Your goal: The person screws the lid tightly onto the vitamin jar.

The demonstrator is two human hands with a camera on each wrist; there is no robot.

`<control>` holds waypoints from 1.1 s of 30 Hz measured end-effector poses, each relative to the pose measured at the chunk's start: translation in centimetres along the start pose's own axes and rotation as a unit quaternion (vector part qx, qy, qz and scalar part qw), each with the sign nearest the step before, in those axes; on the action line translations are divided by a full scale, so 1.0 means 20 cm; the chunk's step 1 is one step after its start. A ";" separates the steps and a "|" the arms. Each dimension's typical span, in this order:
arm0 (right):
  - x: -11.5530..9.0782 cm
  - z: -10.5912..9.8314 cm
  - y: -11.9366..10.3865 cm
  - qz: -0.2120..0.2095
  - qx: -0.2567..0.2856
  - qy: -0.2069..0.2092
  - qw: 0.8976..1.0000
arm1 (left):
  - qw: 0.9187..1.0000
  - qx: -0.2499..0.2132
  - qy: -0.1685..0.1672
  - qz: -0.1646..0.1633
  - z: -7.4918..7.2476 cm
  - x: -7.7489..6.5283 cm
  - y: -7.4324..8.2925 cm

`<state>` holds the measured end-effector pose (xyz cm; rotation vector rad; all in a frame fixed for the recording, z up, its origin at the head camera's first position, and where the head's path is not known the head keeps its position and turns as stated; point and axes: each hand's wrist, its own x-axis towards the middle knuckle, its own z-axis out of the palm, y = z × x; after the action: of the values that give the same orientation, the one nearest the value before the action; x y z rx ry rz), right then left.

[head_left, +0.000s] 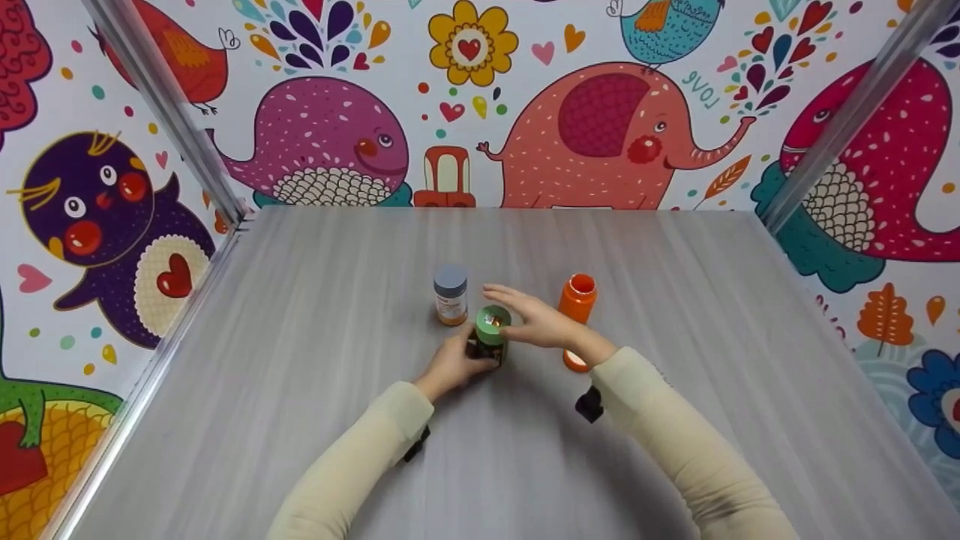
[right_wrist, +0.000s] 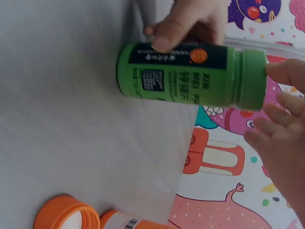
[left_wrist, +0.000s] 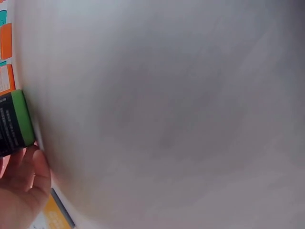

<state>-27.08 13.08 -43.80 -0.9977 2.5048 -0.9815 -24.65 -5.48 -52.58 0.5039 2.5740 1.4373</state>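
Right now I'm reading "XIN", "MEI" and "PIA", the last partly cut off at the edge, in dark letters down the green bottle (right_wrist: 190, 78); larger dark characters are running alongside, and a dark square code is sitting nearer the base. A black label panel with an orange round emblem is wrapping another side, its small white print too blurred for me to make out. On the wall (head_left: 469, 112), "LOVE" is showing beside a printed elephant, while the grey-capped bottle (head_left: 451, 300) is carrying label text too small to read. The orange bottle (right_wrist: 127, 222) is bearing a barcode on a white label.

The green bottle is looking smooth and cylindrical, its rounded green cap (head_left: 493, 324) catching light on a shiny multicoloured patch. The orange bottle is standing with its round mouth uncovered, and a threaded orange cap (right_wrist: 59, 210) with a white inside is lying near it on the grey, streaked table (head_left: 360, 285).

I'm seeing the green bottle held upright between the two hands: the left hand (head_left: 454, 365) is gripping its lower body, thumb across the black panel, and the right hand (head_left: 544, 322) is spreading loosely at the cap, fingers extended, a digit touching the top. The grey-capped bottle is standing just beyond the left hand.
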 end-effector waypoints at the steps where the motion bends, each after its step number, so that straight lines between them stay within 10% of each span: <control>1: 0.00 -0.01 0.01 -0.004 0.004 -0.011 1.000 | 1.000 -0.009 -0.002 -0.009 0.00 0.00 0.00; 11: -0.01 -0.01 0.04 -0.024 -0.011 -0.031 0.999 | 1.000 -0.008 0.002 -0.011 0.00 0.01 0.00; 33: 0.02 0.16 0.03 0.067 -0.010 0.152 0.986 | 1.000 0.002 0.012 0.002 0.01 0.00 0.00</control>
<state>-26.19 11.63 -46.50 -0.7184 2.7890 -1.1422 -24.64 -5.31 -52.59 0.4954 2.5961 1.4496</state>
